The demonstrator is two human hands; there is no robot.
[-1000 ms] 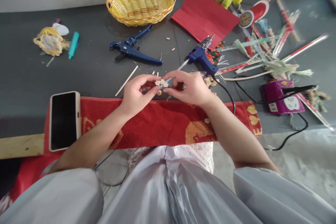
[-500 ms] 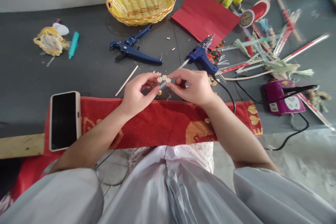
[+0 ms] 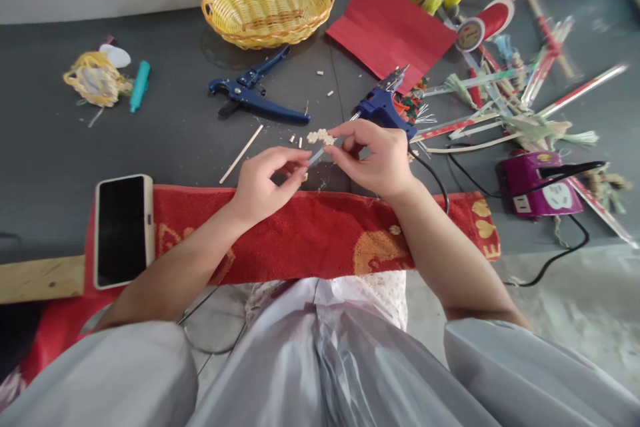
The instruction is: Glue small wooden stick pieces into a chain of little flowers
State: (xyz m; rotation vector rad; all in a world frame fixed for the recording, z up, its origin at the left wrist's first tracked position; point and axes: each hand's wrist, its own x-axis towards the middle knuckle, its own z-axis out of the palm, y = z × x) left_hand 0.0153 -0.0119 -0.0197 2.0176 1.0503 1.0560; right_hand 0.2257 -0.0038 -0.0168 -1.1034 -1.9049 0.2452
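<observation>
Right hand (image 3: 373, 155) pinches pale cluster (image 3: 319, 136) (right edge apparently hidden).

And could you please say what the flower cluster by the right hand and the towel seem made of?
Flower cluster: perhaps wood or straw, matte cream, too small to be sure. Towel: probably cotton terry, matte, from its fuzzy pile.

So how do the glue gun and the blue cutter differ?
The glue gun trails a black cord; the blue cutter shows none. In this view, the right hand partly hides the glue gun; the blue cutter is uncovered, handles spread. Both are blue and on the grey table.
</observation>
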